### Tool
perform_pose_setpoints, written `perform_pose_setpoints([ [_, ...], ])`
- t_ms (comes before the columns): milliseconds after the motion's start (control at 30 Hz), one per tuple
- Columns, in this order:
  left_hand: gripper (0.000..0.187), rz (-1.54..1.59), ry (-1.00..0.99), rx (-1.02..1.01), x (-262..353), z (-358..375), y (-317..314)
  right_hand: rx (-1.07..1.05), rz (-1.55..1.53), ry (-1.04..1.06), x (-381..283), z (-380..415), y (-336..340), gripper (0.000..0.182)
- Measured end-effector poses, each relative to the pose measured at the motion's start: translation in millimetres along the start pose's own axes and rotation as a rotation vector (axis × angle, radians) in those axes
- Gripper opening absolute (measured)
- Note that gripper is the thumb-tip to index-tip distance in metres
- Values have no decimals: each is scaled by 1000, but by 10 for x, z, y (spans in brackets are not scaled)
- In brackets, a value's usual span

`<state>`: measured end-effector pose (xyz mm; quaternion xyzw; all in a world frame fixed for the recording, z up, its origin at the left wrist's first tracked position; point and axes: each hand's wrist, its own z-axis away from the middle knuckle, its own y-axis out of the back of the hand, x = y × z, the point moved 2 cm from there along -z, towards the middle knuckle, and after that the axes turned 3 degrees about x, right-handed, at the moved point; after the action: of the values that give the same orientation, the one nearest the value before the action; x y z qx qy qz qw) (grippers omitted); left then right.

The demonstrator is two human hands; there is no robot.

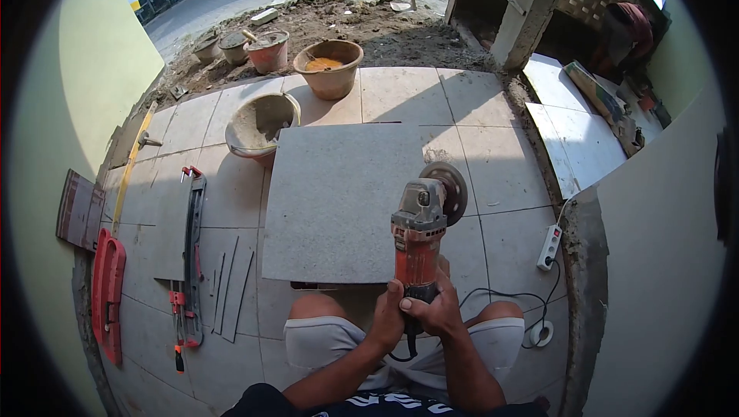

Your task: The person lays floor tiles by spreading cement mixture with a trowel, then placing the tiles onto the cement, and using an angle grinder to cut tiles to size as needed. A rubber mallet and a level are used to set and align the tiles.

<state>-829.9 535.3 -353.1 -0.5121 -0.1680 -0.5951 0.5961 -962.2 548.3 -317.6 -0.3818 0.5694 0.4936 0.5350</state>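
Note:
Both hands are closed around the rear of a red and grey angle grinder (416,255), just in front of my lap. My left hand (387,315) grips its near end from the left. On the other side, my right hand (437,305) wraps the body, thumb across the back. The grinder's disc (448,190) points forward and overlaps the right edge of a large grey tile (339,198) in this view. That tile lies raised slightly over the floor, a dark gap showing under its near edge. A black cord hangs from the grinder's tail.
To the left lie a tile cutter (192,255), thin dark strips (231,294), a red case (108,294), a yellow level (132,159) and a hammer (148,140). Buckets (329,82) stand ahead. A power strip (549,248) sits right; a person (625,36) bends beyond.

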Motion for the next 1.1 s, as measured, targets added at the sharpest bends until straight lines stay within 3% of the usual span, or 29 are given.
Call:
perform_pose_setpoints([
  [133, 73, -38, -235, 67, 128, -15, 27, 39, 42, 62, 59, -52, -155, 76],
  [200, 77, -234, -384, 172, 185, -20, 27, 78, -331, 78, 68, -98, -261, 63],
  [300, 89, -424, -531, 266, 219, -21, -93, 227, -573, -15, -213, -190, -368, 53],
  [400, 91, -592, -641, 344, 26, -70, -144, 326, -502, -40, -223, -256, -269, 54],
  [567, 83, -475, -453, 277, -182, -118, -110, 280, -643, -108, 139, -253, -148, 50],
  [633, 75, -105, -148, 314, -418, -283, 28, 283, -636, -112, 192, -259, -140, 49],
  [667, 75, -110, -144, 315, -453, -287, 35, 281, -623, -120, 223, -251, -141, 47],
  [733, 68, -416, -214, 366, -305, -256, -53, 283, -570, -108, 305, -242, -141, 45],
  [833, 64, -423, -277, 237, -154, -213, -121, 309, -469, -80, 331, -286, -139, 41],
  [1100, 62, -395, -333, 245, -233, -285, -95, 349, -494, -112, 401, -325, -157, 45],
])
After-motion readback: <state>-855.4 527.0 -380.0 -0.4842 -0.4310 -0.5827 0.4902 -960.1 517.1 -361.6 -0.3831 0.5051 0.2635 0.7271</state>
